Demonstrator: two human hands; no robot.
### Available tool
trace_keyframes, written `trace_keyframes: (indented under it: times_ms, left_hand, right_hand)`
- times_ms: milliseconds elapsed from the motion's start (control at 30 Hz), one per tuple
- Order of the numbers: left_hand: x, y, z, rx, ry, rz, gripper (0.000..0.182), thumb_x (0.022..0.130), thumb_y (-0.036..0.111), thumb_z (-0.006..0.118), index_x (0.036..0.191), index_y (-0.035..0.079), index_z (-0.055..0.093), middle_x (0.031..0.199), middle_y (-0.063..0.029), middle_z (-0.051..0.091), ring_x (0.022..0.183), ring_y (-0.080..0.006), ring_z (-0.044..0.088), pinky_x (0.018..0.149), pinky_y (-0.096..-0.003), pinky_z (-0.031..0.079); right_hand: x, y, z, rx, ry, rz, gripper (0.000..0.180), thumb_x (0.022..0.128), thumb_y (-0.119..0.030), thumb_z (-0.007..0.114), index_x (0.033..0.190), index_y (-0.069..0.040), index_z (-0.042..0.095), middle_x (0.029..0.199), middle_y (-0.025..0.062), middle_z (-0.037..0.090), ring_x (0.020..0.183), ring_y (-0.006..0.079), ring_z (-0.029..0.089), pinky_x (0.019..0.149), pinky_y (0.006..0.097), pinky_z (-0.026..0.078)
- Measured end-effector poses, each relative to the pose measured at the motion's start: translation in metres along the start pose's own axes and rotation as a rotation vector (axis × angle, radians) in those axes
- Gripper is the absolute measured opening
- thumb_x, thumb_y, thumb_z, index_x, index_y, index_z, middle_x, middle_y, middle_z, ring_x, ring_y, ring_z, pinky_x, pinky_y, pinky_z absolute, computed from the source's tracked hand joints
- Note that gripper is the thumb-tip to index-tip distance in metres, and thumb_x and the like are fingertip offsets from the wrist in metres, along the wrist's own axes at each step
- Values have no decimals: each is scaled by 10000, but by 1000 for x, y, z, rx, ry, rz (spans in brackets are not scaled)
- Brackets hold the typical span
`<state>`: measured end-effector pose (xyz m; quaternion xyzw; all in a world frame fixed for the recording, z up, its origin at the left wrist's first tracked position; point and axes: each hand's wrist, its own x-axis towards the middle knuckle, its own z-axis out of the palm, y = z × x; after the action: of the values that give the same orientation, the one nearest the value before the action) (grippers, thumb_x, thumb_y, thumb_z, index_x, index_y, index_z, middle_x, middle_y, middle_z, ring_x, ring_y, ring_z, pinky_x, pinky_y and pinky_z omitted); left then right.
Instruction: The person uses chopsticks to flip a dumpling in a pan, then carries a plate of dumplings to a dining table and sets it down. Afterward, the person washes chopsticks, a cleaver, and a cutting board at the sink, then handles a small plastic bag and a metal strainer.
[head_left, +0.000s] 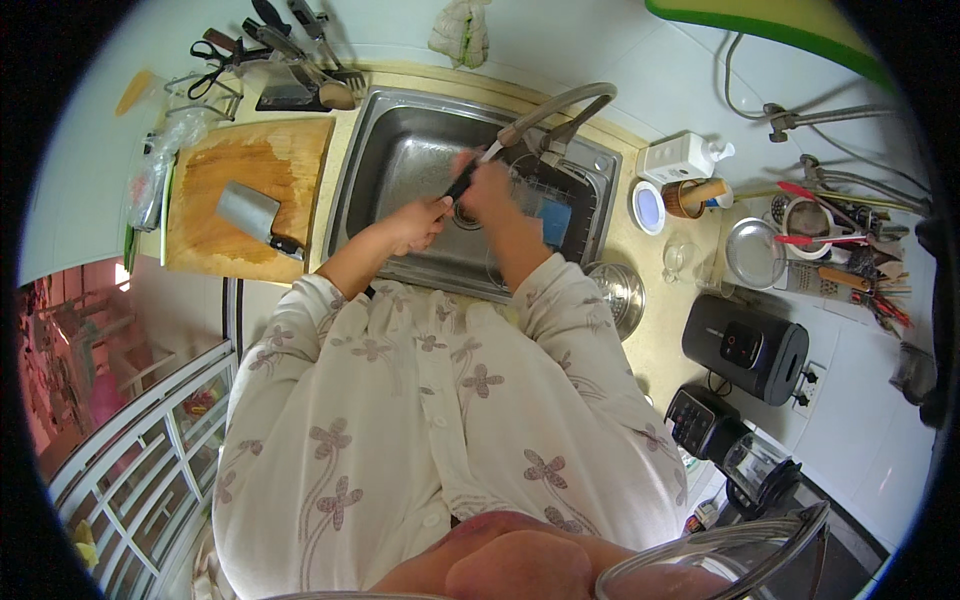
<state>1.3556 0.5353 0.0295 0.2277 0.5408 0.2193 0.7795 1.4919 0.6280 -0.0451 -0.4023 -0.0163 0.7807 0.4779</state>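
Over the stainless steel sink (412, 120), my left hand (412, 225) is closed around the lower end of a black handle (460, 180). My right hand (486, 187) is blurred and lies against the upper part of that same item, just under the tip of the faucet (559, 109). What the handle belongs to is hidden by my fingers and the blur. Beneath my hands the drain partly shows. A wire rack with a blue item (554, 221) sits in the right part of the sink.
A cleaver (251, 214) lies on a wooden cutting board (195, 247) left of the sink. Scissors and utensils stand behind it. To the right are a white pump bottle (679, 159), a mortar (679, 199), a glass jar (677, 255), a metal lid (619, 300) and a strainer (756, 253).
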Motion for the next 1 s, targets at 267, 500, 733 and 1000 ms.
trace_keyframes:
  times_ms: [267, 500, 733, 1000]
  left_hand:
    - [-22, 0, -14, 2, -117, -87, 306, 959, 394, 434, 881, 99, 462, 555, 40, 333, 373, -67, 202, 329, -233, 160]
    - [-33, -18, -34, -40, -106, -51, 287, 953, 359, 465, 906, 79, 511, 570, 38, 368, 372, -59, 221, 328, -217, 177]
    - [-20, -19, -43, 19, 9, 101, 284, 955, 322, 471, 1057, 74, 566, 640, 55, 413, 432, -44, 264, 364, -194, 207]
    - [-21, -14, -45, 74, -75, 52, 331, 962, 358, 442, 1051, 65, 568, 621, 47, 402, 413, -39, 295, 362, -190, 236]
  right_hand:
    - [6, -32, 10, 61, 222, -135, 226, 984, -270, 355, 980, -70, 462, 664, 35, 444, 540, 157, 406, 492, 324, 373]
    - [5, -37, -7, -61, 40, 124, 436, 962, -479, 322, 821, -88, 452, 673, 23, 424, 570, 175, 412, 581, 384, 421]
    - [-1, 4, 10, 129, -85, 183, 376, 961, -429, 366, 904, -80, 494, 724, 42, 457, 681, 211, 470, 724, 438, 447]
    - [4, -33, -6, 127, 47, 265, 415, 979, -396, 314, 963, -26, 503, 826, 115, 531, 791, 298, 518, 798, 483, 432]
